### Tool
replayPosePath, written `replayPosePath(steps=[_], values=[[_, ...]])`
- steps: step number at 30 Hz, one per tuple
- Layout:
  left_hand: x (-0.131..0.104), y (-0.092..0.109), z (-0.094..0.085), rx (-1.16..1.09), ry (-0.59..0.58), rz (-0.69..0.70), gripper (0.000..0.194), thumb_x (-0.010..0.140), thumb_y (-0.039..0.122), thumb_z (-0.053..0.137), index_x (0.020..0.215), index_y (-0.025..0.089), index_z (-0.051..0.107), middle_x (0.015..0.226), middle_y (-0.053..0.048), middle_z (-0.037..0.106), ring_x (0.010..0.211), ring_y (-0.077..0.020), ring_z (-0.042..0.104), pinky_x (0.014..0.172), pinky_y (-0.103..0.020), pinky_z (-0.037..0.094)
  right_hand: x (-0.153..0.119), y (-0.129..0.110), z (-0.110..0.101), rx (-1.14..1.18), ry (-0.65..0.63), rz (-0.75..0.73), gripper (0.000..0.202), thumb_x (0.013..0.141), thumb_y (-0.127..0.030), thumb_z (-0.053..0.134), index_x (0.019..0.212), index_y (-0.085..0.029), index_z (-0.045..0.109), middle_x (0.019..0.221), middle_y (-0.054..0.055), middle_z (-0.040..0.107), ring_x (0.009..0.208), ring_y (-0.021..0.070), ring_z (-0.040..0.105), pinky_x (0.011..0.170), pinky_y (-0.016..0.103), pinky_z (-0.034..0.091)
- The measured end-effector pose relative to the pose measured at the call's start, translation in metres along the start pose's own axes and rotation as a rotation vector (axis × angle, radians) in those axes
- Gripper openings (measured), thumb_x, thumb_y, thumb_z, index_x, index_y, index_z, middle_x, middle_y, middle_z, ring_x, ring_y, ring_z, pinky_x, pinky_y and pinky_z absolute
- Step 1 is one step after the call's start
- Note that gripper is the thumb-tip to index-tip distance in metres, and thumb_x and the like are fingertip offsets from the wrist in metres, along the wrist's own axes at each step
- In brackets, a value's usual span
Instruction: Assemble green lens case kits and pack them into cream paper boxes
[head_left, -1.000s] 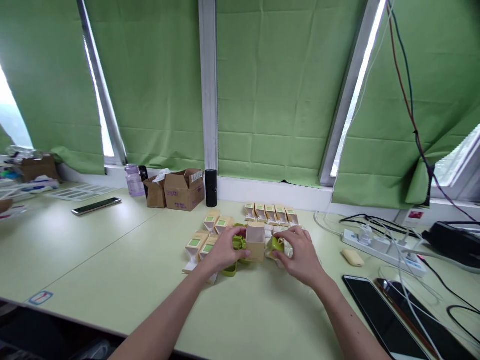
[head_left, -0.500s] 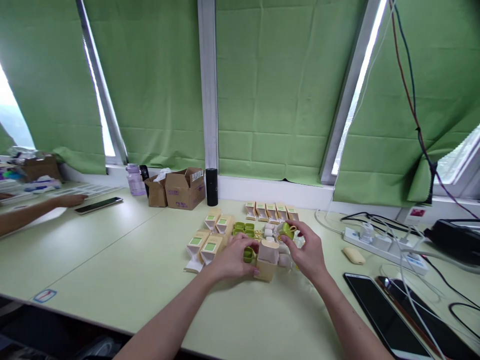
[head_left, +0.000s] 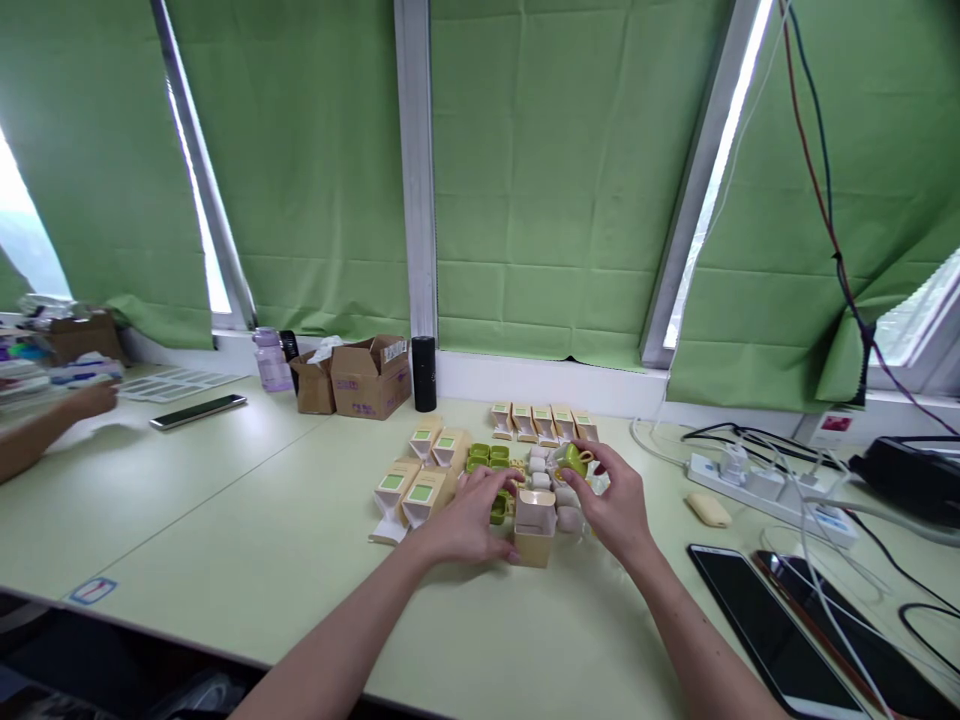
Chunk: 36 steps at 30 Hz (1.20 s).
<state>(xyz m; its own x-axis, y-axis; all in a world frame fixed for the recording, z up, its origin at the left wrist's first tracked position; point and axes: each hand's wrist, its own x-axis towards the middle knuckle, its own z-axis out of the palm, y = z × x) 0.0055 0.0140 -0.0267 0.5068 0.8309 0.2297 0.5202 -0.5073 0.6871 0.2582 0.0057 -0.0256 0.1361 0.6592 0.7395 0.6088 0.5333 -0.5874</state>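
Note:
My left hand (head_left: 474,515) curves round the left side of a small open cream carton (head_left: 534,548), thumb low at its near edge and index finger by its back top corner. My right hand (head_left: 619,505) pinches a small green-topped container (head_left: 574,460) with a yellow loop, its lower part pale or clear. It is held above the table, right of and behind the carton. Between and behind my hands lie green square pieces (head_left: 489,455), small yellow pieces (head_left: 517,468) and whitish rounded pieces (head_left: 568,519). My left hand partly hides the green ones.
Open cream cartons (head_left: 424,487) lie left of my hand, and a row of them (head_left: 544,424) lies behind. Brown boxes (head_left: 371,380) and a black cylinder (head_left: 424,374) stand farther back. Phones (head_left: 765,620), cables and a power strip (head_left: 772,498) lie right. A co-worker's hand (head_left: 90,402) is far left.
The carton's top has opened wider and it has shifted slightly nearer; my left fingers have spread a little. My right hand has barely moved. The co-worker's hand has moved left, off the white sheet.

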Motion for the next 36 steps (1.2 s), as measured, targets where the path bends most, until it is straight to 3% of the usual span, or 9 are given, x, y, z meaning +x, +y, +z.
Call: replayPosePath(steps=[2, 5, 8, 10, 13, 16, 22, 30, 36], values=[[0.000, 0.002, -0.003, -0.068, 0.049, 0.064, 0.088, 0.059, 0.028, 0.096, 0.139, 0.029, 0.060, 0.135, -0.011, 0.059, 0.129, -0.0359, 0.056, 0.112, -0.051, 0.047, 0.000, 0.000, 0.000, 0.005, 0.022, 0.009, 0.037, 0.089, -0.046, 0.070, 0.118, -0.024, 0.074, 0.113, 0.011, 0.079, 0.093, 0.0292, 0.070, 0.083, 0.045, 0.057], [-0.001, 0.006, -0.006, -0.157, 0.137, 0.199, 0.054, 0.072, 0.023, 0.088, 0.123, 0.027, 0.068, 0.134, -0.012, 0.061, 0.130, -0.0321, 0.057, 0.114, -0.049, 0.047, 0.000, -0.001, 0.000, 0.015, 0.048, 0.028, 0.038, 0.089, -0.048, 0.070, 0.117, -0.023, 0.074, 0.113, 0.011, 0.078, 0.092, 0.0288, 0.070, 0.079, 0.044, 0.057], [-0.002, 0.009, -0.007, -0.167, 0.125, 0.286, 0.017, 0.081, 0.023, 0.082, 0.098, 0.026, 0.079, 0.137, -0.011, 0.061, 0.135, -0.0320, 0.056, 0.115, -0.047, 0.048, 0.000, -0.001, 0.000, 0.017, 0.050, 0.040, 0.039, 0.088, -0.048, 0.071, 0.117, -0.023, 0.074, 0.114, 0.011, 0.078, 0.091, 0.0284, 0.070, 0.076, 0.042, 0.057], [-0.003, 0.009, -0.006, -0.135, 0.087, 0.293, 0.009, 0.086, 0.025, 0.079, 0.093, 0.028, 0.083, 0.144, -0.009, 0.059, 0.138, -0.0328, 0.055, 0.115, -0.048, 0.049, 0.000, -0.001, 0.000, 0.019, 0.048, 0.042, 0.038, 0.088, -0.048, 0.071, 0.116, -0.022, 0.074, 0.113, 0.011, 0.078, 0.090, 0.0281, 0.069, 0.076, 0.042, 0.057], [-0.002, 0.006, -0.002, -0.066, 0.074, 0.298, 0.017, 0.092, 0.031, 0.075, 0.105, 0.034, 0.085, 0.148, -0.007, 0.062, 0.139, -0.0334, 0.056, 0.117, -0.053, 0.047, 0.000, -0.001, 0.000, 0.022, 0.050, 0.035, 0.039, 0.088, -0.048, 0.071, 0.117, -0.022, 0.074, 0.112, 0.011, 0.079, 0.090, 0.0280, 0.069, 0.076, 0.042, 0.057], [0.001, 0.003, 0.005, -0.026, 0.150, 0.314, 0.023, 0.096, 0.036, 0.071, 0.116, 0.031, 0.082, 0.131, -0.010, 0.074, 0.131, -0.0329, 0.062, 0.114, -0.055, 0.049, 0.000, -0.001, 0.001, 0.023, 0.055, 0.029, 0.040, 0.089, -0.049, 0.071, 0.117, -0.022, 0.074, 0.112, 0.012, 0.078, 0.090, 0.0281, 0.069, 0.077, 0.043, 0.057], [0.005, 0.001, 0.014, -0.069, 0.250, 0.283, 0.025, 0.101, 0.039, 0.064, 0.105, 0.022, 0.082, 0.108, -0.012, 0.077, 0.114, -0.0296, 0.067, 0.098, -0.044, 0.057, -0.001, -0.003, 0.000, 0.035, 0.077, 0.012, 0.040, 0.090, -0.050, 0.071, 0.119, -0.022, 0.073, 0.114, 0.012, 0.078, 0.090, 0.0286, 0.069, 0.075, 0.042, 0.058], [0.002, 0.003, 0.013, -0.166, 0.218, 0.132, 0.040, 0.096, 0.035, 0.066, 0.134, 0.024, 0.072, 0.127, -0.012, 0.072, 0.117, -0.0292, 0.068, 0.103, -0.044, 0.055, -0.001, -0.009, -0.003, 0.114, 0.114, 0.034, 0.041, 0.092, -0.047, 0.071, 0.125, -0.022, 0.072, 0.115, 0.010, 0.077, 0.082, 0.0237, 0.065, 0.073, 0.040, 0.056], [0.002, 0.005, 0.012, -0.236, 0.204, 0.092, 0.050, 0.091, 0.024, 0.063, 0.141, 0.026, 0.067, 0.134, -0.011, 0.070, 0.115, -0.0276, 0.066, 0.103, -0.043, 0.055, 0.000, -0.011, -0.003, 0.283, 0.114, 0.096, 0.039, 0.093, -0.047, 0.071, 0.122, -0.021, 0.072, 0.119, 0.011, 0.075, 0.098, 0.0258, 0.068, 0.072, 0.036, 0.058]])
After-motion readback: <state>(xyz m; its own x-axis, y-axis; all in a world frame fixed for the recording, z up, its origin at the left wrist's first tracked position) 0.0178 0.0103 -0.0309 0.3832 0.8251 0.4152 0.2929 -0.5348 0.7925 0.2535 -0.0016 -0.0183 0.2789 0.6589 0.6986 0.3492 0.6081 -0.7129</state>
